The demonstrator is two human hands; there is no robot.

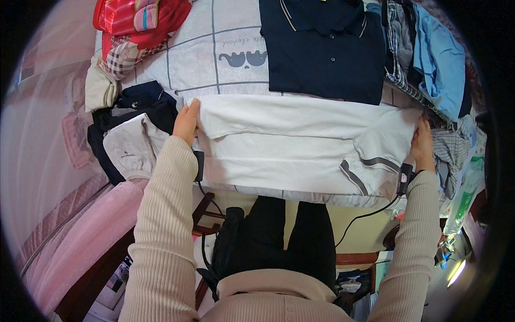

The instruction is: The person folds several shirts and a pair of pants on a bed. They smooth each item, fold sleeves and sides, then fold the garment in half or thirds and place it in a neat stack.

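Note:
A white shirt [277, 149] with dark grey trim at its collar and placket lies lengthwise across the bed's near edge, one long side folded inward with its sleeve. At its left end, my left hand [188, 122] pinches the cloth between thumb and fingers. The shoulder end on the right is held by my right hand [422, 141], whose fingers are partly hidden. Just beyond the white shirt lies a folded navy polo shirt [322, 64], collar away from me.
A checked bed sheet [193, 52] lies underneath. Dark clothes [149, 106] and a pale grey garment [130, 149] are heaped left, below a red bag [128, 18]. More garments, including a light blue one [438, 60], are piled right. Pink netting [92, 233] hangs at left.

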